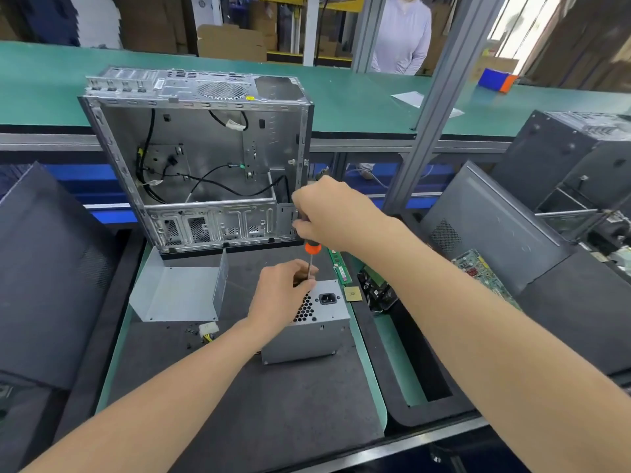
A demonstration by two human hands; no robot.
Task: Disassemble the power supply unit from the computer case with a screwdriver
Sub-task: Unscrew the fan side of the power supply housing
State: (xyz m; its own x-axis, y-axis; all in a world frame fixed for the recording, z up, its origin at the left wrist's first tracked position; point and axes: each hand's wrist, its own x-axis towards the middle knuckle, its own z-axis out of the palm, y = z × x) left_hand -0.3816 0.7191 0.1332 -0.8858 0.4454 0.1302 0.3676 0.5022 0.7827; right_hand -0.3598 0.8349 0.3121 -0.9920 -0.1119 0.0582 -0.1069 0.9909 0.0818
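The grey power supply unit (317, 327) stands on the dark mat in front of the open, emptied computer case (205, 158). Its vented face with the power socket points up. My left hand (285, 295) rests on the unit's top far edge, fingers curled around the screwdriver's metal shaft. My right hand (329, 213) grips the handle of the orange-and-black screwdriver (311, 257), which stands upright with its tip down at the unit's far edge, hidden behind my left fingers.
A bent grey metal cover (177, 291) lies left of the unit, with a white connector (209, 328) and small screws (191, 332) beside it. RAM sticks (339, 268), a CPU chip (352, 294) and circuit boards (485, 274) lie to the right. Dark case panels flank both sides. A person stands beyond the green bench.
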